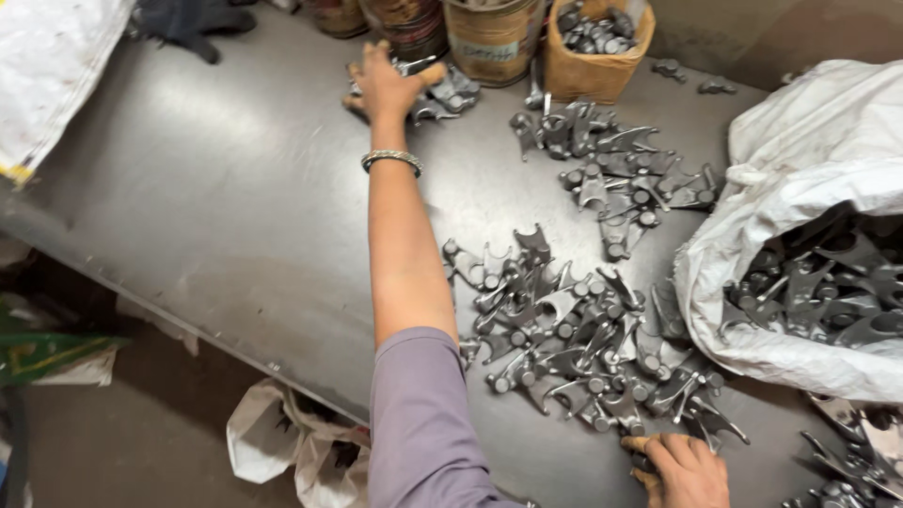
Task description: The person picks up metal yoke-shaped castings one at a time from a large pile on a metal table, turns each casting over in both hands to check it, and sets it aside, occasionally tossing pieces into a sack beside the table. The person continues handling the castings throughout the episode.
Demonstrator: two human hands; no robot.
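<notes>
Here, a grey steel table (216,188) slants across the view. Far across the table, the left hand (384,85) lies spread flat, fingers wide, on a small heap of forked metal parts (447,94), just before three round tins (414,23). At the table's near edge, the right hand (685,468) curls around one part at the rim of a bigger pile (574,339). Right of that pile, a white sack (809,188) holds more.
</notes>
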